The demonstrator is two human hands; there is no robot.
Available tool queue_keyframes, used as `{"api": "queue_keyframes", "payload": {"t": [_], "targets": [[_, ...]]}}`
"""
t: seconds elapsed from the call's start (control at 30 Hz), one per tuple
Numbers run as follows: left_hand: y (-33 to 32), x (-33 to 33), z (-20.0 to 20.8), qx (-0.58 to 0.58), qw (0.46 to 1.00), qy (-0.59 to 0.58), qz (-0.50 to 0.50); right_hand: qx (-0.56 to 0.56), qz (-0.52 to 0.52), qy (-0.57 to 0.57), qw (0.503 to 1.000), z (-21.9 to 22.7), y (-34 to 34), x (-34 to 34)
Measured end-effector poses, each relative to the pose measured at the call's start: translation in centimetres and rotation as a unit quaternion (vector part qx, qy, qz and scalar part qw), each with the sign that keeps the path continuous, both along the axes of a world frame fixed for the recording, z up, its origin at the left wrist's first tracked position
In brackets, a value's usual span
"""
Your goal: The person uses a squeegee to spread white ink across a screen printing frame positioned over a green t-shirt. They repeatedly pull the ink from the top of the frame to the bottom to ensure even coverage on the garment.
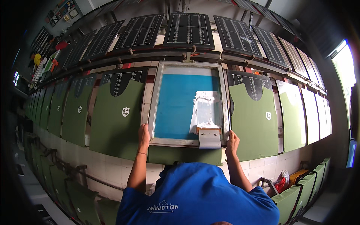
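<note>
A screen printing frame point(160, 93) with a metal rim and blue mesh lies over a green fabric piece point(183, 154), which shows below its near edge. My left hand point(143, 135) is closed on the frame's left side near the front corner. On the opposite side, my right hand point(232, 143) grips the right edge near its front corner; its fingers are partly hidden. White ink point(205, 98) is spread thickly over the right part of the mesh. Against that ink rests a squeegee point(210, 140) with a grey metal handle, overhanging the front rim.
Green fabric pieces with small white emblems lie on boards to the left point(116, 116) and right point(255, 123). Behind a long metal rail point(142, 55) stand black marked boards point(189, 32). More green pieces point(292, 198) sit on a row behind me. A person in yellow point(36, 59) is far left.
</note>
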State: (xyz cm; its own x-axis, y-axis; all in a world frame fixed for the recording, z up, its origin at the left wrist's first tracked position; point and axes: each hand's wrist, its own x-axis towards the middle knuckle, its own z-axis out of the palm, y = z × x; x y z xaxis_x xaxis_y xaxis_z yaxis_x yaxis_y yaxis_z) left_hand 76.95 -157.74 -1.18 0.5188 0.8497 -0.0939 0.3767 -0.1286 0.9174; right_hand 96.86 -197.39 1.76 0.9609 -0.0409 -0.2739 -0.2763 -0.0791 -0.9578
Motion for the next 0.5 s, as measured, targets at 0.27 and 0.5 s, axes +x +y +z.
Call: {"api": "queue_keyframes", "payload": {"t": [0.27,0.5], "targets": [[-0.2,-0.5,1.7,-0.043,0.999,-0.021,0.002,0.004,-0.008,0.028,1.0,0.4,0.3,0.2],[-0.8,-0.3,2.5,-0.065,0.995,-0.042,0.057,0.012,-0.037,0.035,0.999,1.7,1.3,-0.2]]}}
